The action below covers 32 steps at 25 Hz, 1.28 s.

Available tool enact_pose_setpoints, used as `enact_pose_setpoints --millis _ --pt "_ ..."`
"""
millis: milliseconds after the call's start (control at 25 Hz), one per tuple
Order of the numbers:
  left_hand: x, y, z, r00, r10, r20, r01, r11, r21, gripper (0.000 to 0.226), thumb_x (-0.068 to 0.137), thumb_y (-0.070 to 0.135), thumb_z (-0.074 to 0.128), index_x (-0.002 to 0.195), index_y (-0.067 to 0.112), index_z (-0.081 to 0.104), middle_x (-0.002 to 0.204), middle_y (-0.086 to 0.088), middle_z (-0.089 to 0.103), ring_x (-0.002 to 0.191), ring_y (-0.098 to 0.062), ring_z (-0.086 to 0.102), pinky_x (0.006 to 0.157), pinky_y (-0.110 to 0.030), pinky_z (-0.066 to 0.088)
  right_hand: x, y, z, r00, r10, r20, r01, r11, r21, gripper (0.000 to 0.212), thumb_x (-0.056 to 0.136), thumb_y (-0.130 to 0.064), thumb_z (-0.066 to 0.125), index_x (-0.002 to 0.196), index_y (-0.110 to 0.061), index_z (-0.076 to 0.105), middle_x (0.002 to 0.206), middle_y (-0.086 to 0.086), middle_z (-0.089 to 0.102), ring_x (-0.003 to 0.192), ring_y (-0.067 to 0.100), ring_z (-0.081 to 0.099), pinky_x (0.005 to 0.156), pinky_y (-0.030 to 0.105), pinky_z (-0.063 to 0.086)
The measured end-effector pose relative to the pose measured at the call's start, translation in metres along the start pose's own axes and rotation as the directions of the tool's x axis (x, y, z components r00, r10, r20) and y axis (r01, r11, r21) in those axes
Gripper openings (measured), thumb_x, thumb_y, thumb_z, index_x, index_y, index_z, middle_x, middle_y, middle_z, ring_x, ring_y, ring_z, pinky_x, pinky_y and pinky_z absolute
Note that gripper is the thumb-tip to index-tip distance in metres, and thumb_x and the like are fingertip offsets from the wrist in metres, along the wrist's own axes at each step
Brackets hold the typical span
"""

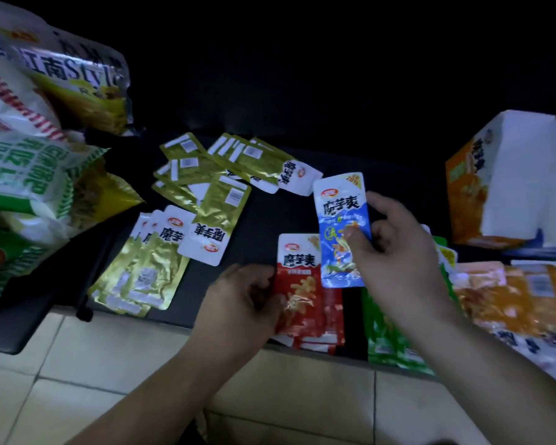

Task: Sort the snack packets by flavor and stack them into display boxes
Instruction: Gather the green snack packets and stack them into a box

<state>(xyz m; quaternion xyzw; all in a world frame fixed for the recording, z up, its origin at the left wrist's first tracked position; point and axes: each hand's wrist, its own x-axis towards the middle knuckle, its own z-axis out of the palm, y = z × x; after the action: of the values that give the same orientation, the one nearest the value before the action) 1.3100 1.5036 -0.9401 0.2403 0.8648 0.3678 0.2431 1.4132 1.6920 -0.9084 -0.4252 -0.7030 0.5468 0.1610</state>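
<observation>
Head view: sorting packets at the counter [264, 220] edge.
The right hand [395, 248] is pinching a blue packet [341, 220] just above the red packets [297, 284] that the left hand [241, 303] is gripping; slipping there, it would be mixing flavors.

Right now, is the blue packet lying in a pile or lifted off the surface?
Lifted: the right hand pinches the blue packet upright, thumb on its front, fingers behind.

Bare dark surface [264, 220] between packet piles — passable
</observation>
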Motion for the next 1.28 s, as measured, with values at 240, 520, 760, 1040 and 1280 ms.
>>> enact_pose_setpoints --millis 240,520,760,1040,1280 --pt "-0.023 0.097 -0.007 0.942 -0.084 0.325 0.189 0.933 -0.306 0.028 0.095 0.022 0.070 0.114 0.041 0.062 0.084 0.008 0.074 0.069 -0.007 0.070 0.059 -0.020 0.053 -0.058 -0.004 -0.058 0.989 0.145 0.000 -0.144 0.977 0.156 0.044 0.094 -0.016 0.073 0.133 -0.032 0.061 0.093 -0.004 0.078 0.080 0.018 0.076 0.069 0.044 0.064" --pt "-0.047 0.195 0.063 0.813 -0.048 0.580 0.133 0.986 -0.105 0.044 0.095 0.010 0.069 0.130 0.032 0.054 0.085 0.005 0.079 0.071 -0.011 0.075 0.068 -0.034 0.062 -0.090 0.018 -0.142 0.944 0.328 0.041 -0.328 0.916 0.229 0.033 0.098 -0.013 0.067 0.121 -0.036 0.062 0.091 -0.008 0.075 0.077 0.008 0.074 0.077 0.040 0.064" --pt "-0.043 0.240 0.154 0.746 -0.036 0.665 0.079 0.996 -0.035 0.061 0.096 0.012 0.068 0.150 0.026 0.043 0.095 -0.007 0.077 0.087 -0.032 0.074 0.070 -0.036 0.057 -0.091 0.062 -0.238 0.878 0.368 -0.305 -0.313 0.925 0.215 0.056 0.089 0.001 0.071 0.126 -0.038 0.059 0.091 -0.014 0.068 0.082 0.002 0.069 0.080 0.030 0.058" --pt "-0.072 0.248 0.211 0.715 0.018 0.699 0.099 0.987 -0.127 0.055 0.097 0.018 0.068 0.147 0.026 0.047 0.093 0.000 0.076 0.077 -0.015 0.074 0.060 -0.025 0.055 -0.082 0.135 -0.309 0.703 0.250 -0.666 -0.419 0.902 -0.103 0.049 0.093 -0.013 0.064 0.140 -0.023 0.058 0.115 0.008 0.071 0.095 0.027 0.069 0.078 0.036 0.054" --pt "-0.069 0.239 0.194 0.759 0.037 0.650 0.036 0.994 -0.099 0.040 0.097 0.016 0.065 0.135 0.028 0.055 0.087 0.003 0.078 0.079 -0.014 0.074 0.058 -0.022 0.053 -0.078 0.162 -0.299 0.653 -0.008 -0.757 -0.550 0.683 -0.481 0.044 0.077 -0.033 0.075 0.119 -0.019 0.074 0.116 0.017 0.065 0.106 0.044 0.058 0.088 0.049 0.048"
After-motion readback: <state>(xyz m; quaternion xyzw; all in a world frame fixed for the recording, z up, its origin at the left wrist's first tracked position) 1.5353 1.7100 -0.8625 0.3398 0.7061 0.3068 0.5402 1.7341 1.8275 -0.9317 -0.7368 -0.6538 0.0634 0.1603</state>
